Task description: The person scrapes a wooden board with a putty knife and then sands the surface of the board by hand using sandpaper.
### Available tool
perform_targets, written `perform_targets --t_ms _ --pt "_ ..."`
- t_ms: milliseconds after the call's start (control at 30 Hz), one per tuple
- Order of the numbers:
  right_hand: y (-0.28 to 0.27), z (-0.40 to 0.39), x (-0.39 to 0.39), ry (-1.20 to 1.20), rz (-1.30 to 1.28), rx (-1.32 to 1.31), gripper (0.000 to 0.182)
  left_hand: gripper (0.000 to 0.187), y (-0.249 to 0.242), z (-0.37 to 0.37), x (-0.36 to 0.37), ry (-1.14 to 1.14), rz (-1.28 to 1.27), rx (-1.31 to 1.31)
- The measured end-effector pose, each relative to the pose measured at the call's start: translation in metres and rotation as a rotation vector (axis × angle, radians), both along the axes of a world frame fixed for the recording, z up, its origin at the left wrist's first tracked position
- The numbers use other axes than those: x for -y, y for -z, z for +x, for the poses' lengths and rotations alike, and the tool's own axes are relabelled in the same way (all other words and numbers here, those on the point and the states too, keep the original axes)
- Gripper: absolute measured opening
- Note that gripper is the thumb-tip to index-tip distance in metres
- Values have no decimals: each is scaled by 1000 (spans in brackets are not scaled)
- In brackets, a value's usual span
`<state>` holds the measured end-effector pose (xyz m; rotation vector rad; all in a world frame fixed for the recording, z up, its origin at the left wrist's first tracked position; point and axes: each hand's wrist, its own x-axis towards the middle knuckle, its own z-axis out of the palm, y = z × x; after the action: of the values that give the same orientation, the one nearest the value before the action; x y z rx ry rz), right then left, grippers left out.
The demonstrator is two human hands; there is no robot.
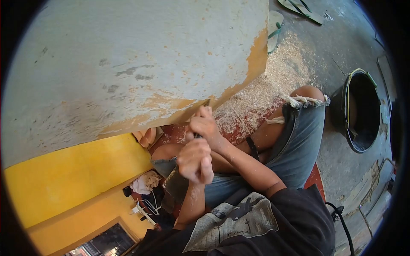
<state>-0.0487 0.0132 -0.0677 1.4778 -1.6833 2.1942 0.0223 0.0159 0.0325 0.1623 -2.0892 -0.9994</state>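
Wraps the fingers of the right hand [205, 126] tightly round a tool [207, 103], near its tip, and closes those of the left hand [194, 160] in a fist round its handle. Holds the tip at the bare edge of a scuffed board [141, 55] — next to scattered shavings [284, 74]. Wears a dark shirt [305, 219] printed with scrawled lettering — too unclear to read.
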Motion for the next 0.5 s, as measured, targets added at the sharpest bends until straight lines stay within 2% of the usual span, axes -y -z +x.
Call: perform_targets --t_ms 33,100,167,233,300,333,367,433,500 --pt "3 -2 2 19 40 26 15 43 5 -1 3 -63 50 62" --pt "1 -4 0 11 22 33 15 43 3 -3 3 -23 23 47" --pt "-7 0 0 -11 -63 -37 17 40 -14 -2 -8 83 -56 -79" --pt "4 4 2 2 -88 -3 17 40 3 0 -2 35 -30 -92" --pt "15 1 2 -52 46 109 15 42 13 -2 5 -77 26 102" --pt "10 1 3 7 -30 38 17 42 13 -3 1 -84 -97 4" --pt "9 -6 3 25 -25 32 17 42 12 -5 1 -67 -91 -2" --pt "-12 -8 -3 12 -72 -71 19 42 -11 0 -6 114 -48 -57" --pt "4 -4 2 22 -93 -7 19 42 0 -2 -3 15 -29 -58"
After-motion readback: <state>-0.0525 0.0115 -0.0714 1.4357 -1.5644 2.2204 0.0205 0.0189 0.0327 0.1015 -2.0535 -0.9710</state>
